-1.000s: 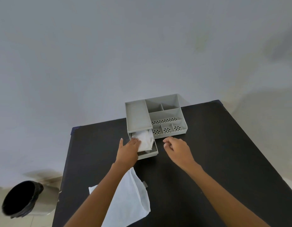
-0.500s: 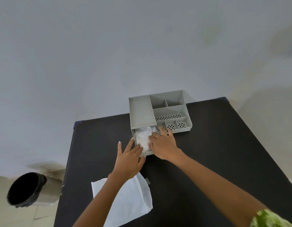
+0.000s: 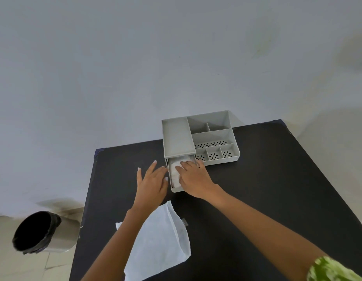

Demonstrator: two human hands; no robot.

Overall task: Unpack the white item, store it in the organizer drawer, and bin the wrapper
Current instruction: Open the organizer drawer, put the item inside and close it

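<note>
We judge the unpacking done: the white item [image 3: 174, 173] lies in the open organizer drawer [image 3: 177, 189], our right hand [image 3: 193, 178] pressing it flat-fingered, left hand [image 3: 150, 182] splayed at 9 o'clock, while the wrapper [image 3: 159, 242] awaits the bin [image 3: 37, 232] at 8 o'clock.

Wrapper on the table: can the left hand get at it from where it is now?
Probably yes. The wrapper lies flat on the black table, right under the left forearm, with nothing on top of it. The left hand is open and empty beside the drawer, so pulling back should reach it.
</note>
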